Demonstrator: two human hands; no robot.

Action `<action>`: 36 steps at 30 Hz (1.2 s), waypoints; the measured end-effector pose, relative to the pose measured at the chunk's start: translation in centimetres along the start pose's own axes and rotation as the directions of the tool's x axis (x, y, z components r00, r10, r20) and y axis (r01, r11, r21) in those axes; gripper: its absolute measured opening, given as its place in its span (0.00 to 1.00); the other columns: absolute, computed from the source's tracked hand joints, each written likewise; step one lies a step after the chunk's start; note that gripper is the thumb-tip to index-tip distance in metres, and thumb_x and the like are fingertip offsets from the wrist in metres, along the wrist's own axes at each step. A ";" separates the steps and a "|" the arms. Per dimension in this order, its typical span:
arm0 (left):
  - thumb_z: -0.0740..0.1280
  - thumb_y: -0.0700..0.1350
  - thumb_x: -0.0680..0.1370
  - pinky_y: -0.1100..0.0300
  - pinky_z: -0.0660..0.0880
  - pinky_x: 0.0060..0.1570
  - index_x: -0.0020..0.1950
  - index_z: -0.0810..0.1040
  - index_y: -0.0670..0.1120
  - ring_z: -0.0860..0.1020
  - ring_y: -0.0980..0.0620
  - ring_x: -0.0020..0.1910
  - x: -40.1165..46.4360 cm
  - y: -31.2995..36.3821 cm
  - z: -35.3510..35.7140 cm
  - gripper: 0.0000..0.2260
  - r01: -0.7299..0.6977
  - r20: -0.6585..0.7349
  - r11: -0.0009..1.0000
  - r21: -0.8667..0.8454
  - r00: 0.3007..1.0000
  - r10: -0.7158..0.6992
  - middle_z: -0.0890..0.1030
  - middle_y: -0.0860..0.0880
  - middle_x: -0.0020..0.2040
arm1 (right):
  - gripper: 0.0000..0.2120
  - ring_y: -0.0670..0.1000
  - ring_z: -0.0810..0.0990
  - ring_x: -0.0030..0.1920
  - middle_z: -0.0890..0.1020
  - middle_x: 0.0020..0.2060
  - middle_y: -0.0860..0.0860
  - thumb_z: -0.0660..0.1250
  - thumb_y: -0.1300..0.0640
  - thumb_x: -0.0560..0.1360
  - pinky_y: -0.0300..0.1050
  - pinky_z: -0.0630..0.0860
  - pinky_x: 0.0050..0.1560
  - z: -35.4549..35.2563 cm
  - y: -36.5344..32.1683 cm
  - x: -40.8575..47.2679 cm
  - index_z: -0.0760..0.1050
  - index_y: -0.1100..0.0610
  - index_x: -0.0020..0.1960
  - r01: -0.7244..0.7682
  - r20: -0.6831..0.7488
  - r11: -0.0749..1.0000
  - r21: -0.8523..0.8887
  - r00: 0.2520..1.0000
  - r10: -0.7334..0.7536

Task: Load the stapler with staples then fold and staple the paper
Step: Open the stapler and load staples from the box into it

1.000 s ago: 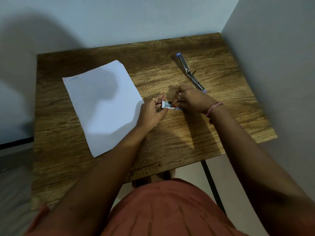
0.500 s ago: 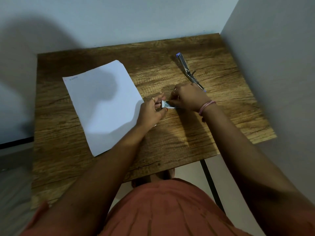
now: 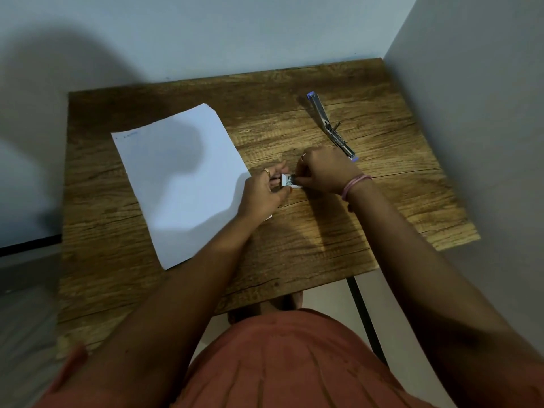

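I see both hands grasping the small staple box (image 3: pixel 288 181): left hand (image 3: pixel 263 192) and right hand (image 3: pixel 325 172) each keep a clenched grip on it, above the worktop (image 3: pixel 309 231). The stapler (image 3: pixel 329 128) lies open far right, the paper (image 3: pixel 176 178) left.

- Faint marks are seen at the top-left corner of the paper (image 3: pixel 179 184); they cannot be read.
- Print on the small box (image 3: pixel 287 181) is too blurred to be read.
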State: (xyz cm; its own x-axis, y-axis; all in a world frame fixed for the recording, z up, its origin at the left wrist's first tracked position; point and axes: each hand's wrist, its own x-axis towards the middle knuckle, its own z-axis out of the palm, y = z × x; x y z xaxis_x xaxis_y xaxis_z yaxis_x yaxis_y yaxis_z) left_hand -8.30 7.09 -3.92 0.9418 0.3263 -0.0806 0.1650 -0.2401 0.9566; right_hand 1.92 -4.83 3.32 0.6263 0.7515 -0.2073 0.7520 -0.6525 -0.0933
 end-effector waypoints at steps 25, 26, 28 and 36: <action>0.72 0.35 0.72 0.67 0.72 0.58 0.70 0.71 0.44 0.76 0.54 0.61 0.0 0.0 -0.1 0.27 0.019 -0.009 1.000 0.024 1.000 -0.018 0.79 0.47 0.63 | 0.17 0.57 0.82 0.49 0.84 0.45 0.60 0.72 0.51 0.72 0.57 0.76 0.55 -0.2 4.4 0.8 0.80 0.66 0.46 -0.352 0.105 0.756 0.552 0.929 0.355; 0.72 0.35 0.72 0.69 0.72 0.58 0.70 0.71 0.44 0.76 0.54 0.61 0.0 0.0 -0.1 0.27 0.017 -0.008 1.000 0.025 1.000 -0.017 0.79 0.47 0.63 | 0.16 0.57 0.82 0.50 0.84 0.45 0.60 0.72 0.51 0.72 0.56 0.77 0.55 0.0 4.3 1.1 0.80 0.65 0.47 -0.361 0.103 0.752 0.551 0.924 0.368; 0.72 0.35 0.72 0.73 0.71 0.57 0.70 0.71 0.44 0.76 0.55 0.61 0.0 0.0 -0.1 0.27 0.014 -0.010 1.000 0.022 1.000 -0.014 0.79 0.47 0.63 | 0.14 0.56 0.81 0.50 0.84 0.46 0.59 0.71 0.52 0.72 0.55 0.77 0.55 0.4 4.2 1.5 0.81 0.64 0.48 -0.369 0.094 0.738 0.564 0.917 0.387; 0.72 0.34 0.72 0.60 0.72 0.64 0.70 0.70 0.43 0.77 0.51 0.62 -0.1 0.1 0.0 0.27 0.011 -0.015 1.000 0.004 1.000 -0.011 0.79 0.46 0.63 | 0.03 0.43 0.80 0.37 0.81 0.38 0.48 0.67 0.64 0.75 0.36 0.76 0.37 1.7 4.8 -2.2 0.77 0.58 0.43 -0.251 0.110 0.420 0.872 0.937 0.331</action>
State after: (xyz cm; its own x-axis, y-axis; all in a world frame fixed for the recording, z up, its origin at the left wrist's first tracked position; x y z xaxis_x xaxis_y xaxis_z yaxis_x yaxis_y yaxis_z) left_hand -8.37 7.00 -3.80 0.9353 0.3429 -0.0871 0.1768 -0.2398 0.9546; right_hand 3.80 -9.83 1.67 0.8136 0.4771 -0.3322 -0.0204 -0.5476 -0.8365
